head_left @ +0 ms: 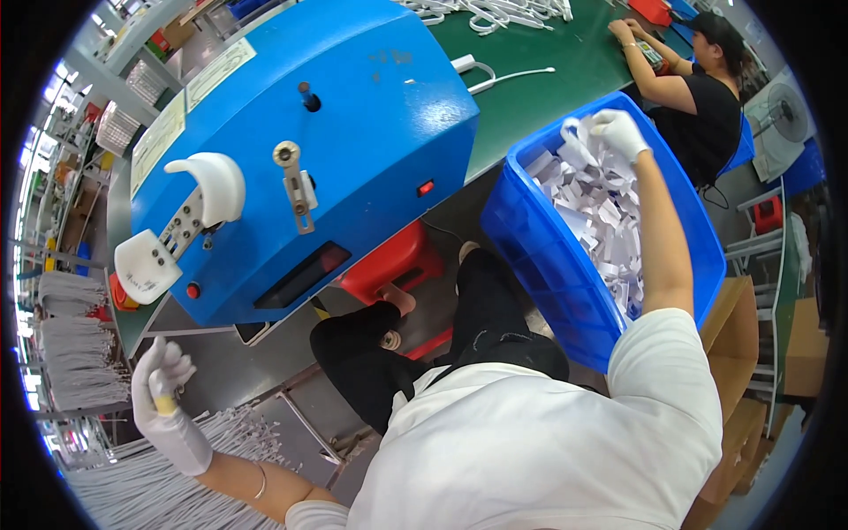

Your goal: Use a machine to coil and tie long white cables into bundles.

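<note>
Right hand (620,134), gloved, is over the far end of the blue bin (543,261), forearm reaching across it. Fingers bent in at a curled white piece (576,148) — at least right up against it; can't tell if they're actually gripping. The bin sits to my right, well filled with loose white pieces (609,216), flat and curled ones mixed.

Left hand (166,380), also gloved, is out on my left: fingers loosely curled, palm open, nothing visible in it. Yellow band (165,405) at the thumb base. It's near the white plate (146,267) on the blue machine (371,97), apart from it, with white cables (234,442) bundled below.

Machine's in front of me, left of the bin. Curved white guide (223,187) and slim metal arm (296,187) on its face, red button (193,290) at lower left, dark panel (302,275) along the lower edge, red rocker switch (426,188) at right. Red stool (411,261) under it.

Green table (587,57) behind — more white cords (503,13) heaped at its far side. Co-worker in black (698,102) seated there, beyond the bin.
</note>
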{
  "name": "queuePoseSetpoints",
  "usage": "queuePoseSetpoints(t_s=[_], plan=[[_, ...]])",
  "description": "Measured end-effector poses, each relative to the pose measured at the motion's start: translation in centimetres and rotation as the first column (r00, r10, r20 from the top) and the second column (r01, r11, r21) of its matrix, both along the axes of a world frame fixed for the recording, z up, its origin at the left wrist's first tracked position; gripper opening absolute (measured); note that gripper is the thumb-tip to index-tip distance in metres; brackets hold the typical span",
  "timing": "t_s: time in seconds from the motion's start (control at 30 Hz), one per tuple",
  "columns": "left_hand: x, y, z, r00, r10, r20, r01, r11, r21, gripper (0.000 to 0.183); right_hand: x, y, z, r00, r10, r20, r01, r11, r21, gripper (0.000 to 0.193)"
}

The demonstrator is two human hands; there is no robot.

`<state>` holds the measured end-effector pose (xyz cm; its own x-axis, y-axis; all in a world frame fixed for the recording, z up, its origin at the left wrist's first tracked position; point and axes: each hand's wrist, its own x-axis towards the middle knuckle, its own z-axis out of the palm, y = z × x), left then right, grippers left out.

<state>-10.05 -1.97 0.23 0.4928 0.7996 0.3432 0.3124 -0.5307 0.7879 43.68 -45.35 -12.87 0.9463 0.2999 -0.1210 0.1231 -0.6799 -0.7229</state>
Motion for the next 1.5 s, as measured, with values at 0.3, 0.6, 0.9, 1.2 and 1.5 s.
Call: queuePoseSetpoints(t_s=[0.3, 0.6, 0.9, 1.2, 1.5], plan=[[8.9, -5.6, 1.8, 0.745, -0.615, 0.259, 0.656, 0.746, -0.115, 0.020, -18.3, 15.2, 17.6, 0.418, 0.688, 0.593, -0.905, 0.256, 0.340, 0.017], [10.4, -5.1, 4.9, 0.775, -0.279, 0.567, 0.364, 0.930, -0.041, 0.013, -28.9, 27.1, 15.7, 0.010, 0.251, 0.968, -0.902, 0.421, -0.100, 0.034], [10.1, 0.4, 3.7, 0.964, 0.026, 0.263, -0.189, 0.765, 0.616, 0.011, -27.0, 31.9, 14.7, 0.513, 0.199, 0.835, -0.771, 0.535, 0.346, 0.021], [7.9, 2.0, -0.4, 0.960, 0.018, 0.279, -0.169, 0.834, 0.526, 0.020, -26.6, 33.0, 14.4, 0.541, 0.441, 0.716, -0.818, 0.474, 0.326, 0.023], [-4.7, 6.5, -4.3, 0.358, 0.369, -0.857, 0.062, 0.907, 0.417, 0.026, -26.2, 24.1, 10.4, 0.467, 0.316, 0.826, -0.775, 0.596, 0.210, 0.024]])
